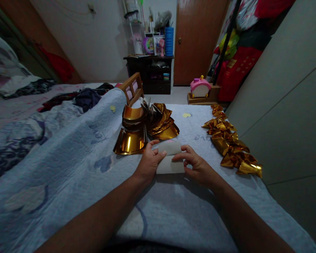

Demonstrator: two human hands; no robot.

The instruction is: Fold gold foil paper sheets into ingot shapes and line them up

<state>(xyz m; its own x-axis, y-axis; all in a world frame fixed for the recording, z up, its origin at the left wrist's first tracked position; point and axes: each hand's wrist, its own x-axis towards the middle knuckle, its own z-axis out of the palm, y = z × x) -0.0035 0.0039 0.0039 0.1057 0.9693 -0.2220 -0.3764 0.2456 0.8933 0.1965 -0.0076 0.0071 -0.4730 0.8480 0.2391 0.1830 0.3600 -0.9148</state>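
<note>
Left hand (148,160) and right hand (196,164) clamp 1 pale sheet (170,166) (folded over) between their fingers, near gold foil pieces (133,141).

Quilt (68,182) bears gold sheets (133,140) and apparently folded shapes (223,140).

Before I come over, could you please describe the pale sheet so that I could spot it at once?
Over the blue bedcover, find the person's left hand and right hand. Between them is the pale sheet, matte and whitish, unlike the shiny gold pile beyond and the gold row at right.
</note>
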